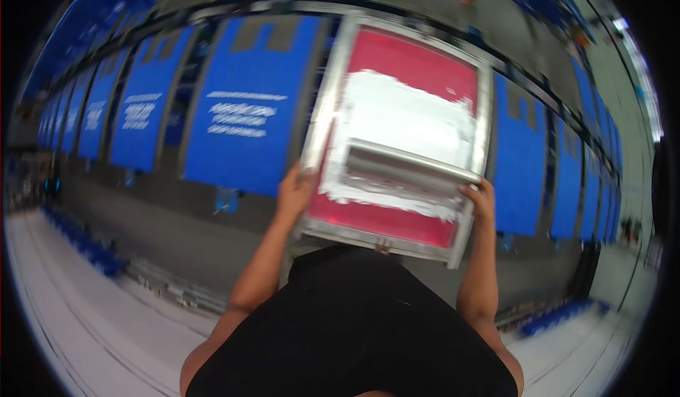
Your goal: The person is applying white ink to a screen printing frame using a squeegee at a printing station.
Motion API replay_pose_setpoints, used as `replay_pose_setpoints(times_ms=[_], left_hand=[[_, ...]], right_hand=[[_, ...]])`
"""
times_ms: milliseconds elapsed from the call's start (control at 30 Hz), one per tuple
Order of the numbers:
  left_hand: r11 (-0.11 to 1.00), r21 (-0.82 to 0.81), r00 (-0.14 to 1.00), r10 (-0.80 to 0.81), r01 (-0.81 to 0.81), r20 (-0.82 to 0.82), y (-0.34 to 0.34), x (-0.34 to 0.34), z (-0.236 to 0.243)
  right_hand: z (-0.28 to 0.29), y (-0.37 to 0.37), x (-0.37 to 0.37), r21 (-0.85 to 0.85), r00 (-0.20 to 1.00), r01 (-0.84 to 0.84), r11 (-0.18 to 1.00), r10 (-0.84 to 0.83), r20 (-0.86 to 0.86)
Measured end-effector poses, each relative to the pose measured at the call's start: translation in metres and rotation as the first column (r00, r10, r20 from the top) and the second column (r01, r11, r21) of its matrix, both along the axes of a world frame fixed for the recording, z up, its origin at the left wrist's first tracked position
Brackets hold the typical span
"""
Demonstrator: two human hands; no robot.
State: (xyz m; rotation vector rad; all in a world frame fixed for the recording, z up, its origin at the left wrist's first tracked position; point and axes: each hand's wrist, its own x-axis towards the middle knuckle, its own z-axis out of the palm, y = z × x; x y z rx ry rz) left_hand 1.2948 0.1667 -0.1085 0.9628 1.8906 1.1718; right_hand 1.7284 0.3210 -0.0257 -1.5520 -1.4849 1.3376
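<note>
A screen-printing frame [331, 114] with silvery metal rails lies tilted in front of me. Its mesh [418, 48] is dark red, with thick white ink [404, 114] spread over the middle in ragged edges. A metal squeegee [411, 162] rests across the ink, slanting down to the right. My left hand [292, 193] is closed around the frame's left rail near its lower corner. On the opposite rail, my right hand [482, 200] is closed beside the squeegee's right end; its fingertips are blurred, and whether they also touch the squeegee I cannot tell.
Blue fabric panels [244, 99] with white print lie on flat boards in a row to the left. More blue panels [520, 156] continue on the right. A metal rail [297, 6] runs behind the frame. Pale floor [85, 305] shows at the lower left.
</note>
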Motion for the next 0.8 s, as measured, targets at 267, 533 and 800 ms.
replay_pose_setpoints(times_ms=[267,533,800], left_hand=[[0.995,-0.074,0.997,0.067,-0.069,-0.036,-0.006,0.043,0.004],[0.981,-0.158,0.993,0.108,-0.113,-0.035,0.021,0.049,0.006],[0.993,-0.108,0.992,0.054,-0.042,0.112,0.031,0.039,-0.009]], right_hand=[[0.002,0.018,0.026,-0.058,0.985,-0.054,0.997,0.043,-0.169],[-0.018,0.054,0.037,-0.039,0.992,-0.113,0.993,0.115,0.053],[-0.034,0.053,0.021,-0.056,0.994,-0.069,0.996,0.063,-0.094]])
